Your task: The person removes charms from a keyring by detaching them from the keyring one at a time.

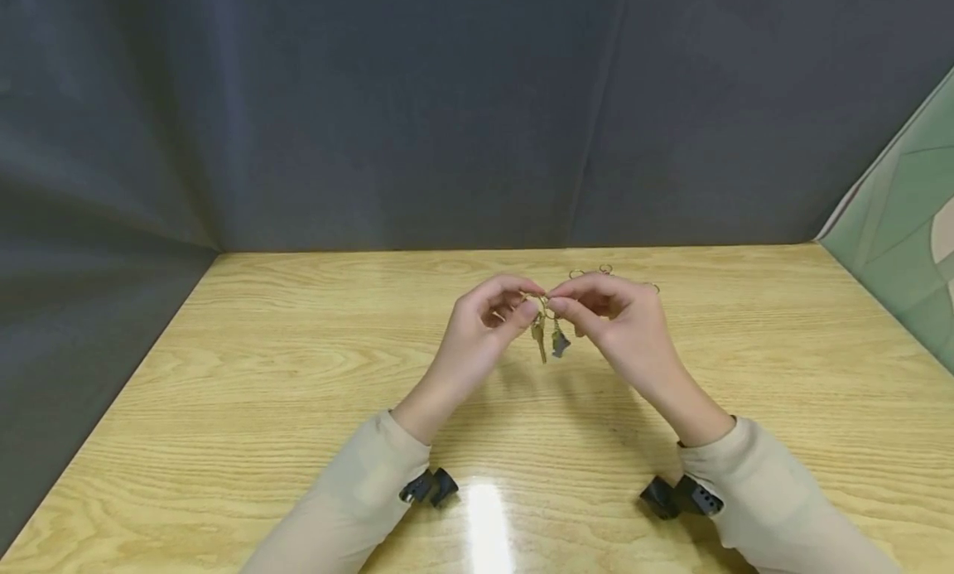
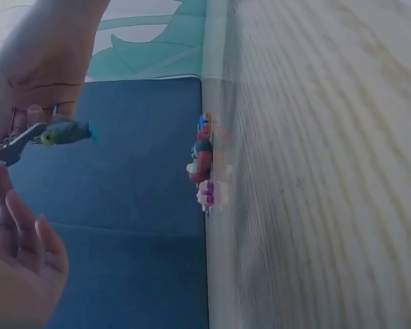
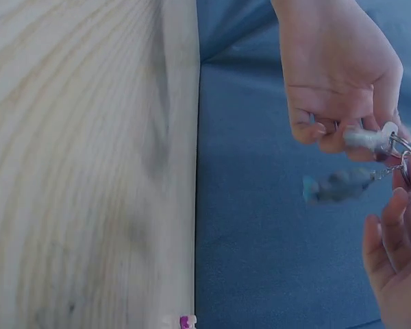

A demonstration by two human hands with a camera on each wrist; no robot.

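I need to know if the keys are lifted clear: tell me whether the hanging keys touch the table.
Apart. In the head view the keys hang from the key ring, pinched between the left hand and right hand, with bare table showing below them.

Left hand (image 1: 488, 317) and right hand (image 1: 611, 313) raised, fingertips pinched together, touching.

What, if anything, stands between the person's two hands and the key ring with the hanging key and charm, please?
Nothing visible: the left hand and right hand both pinch the key ring directly above the table.
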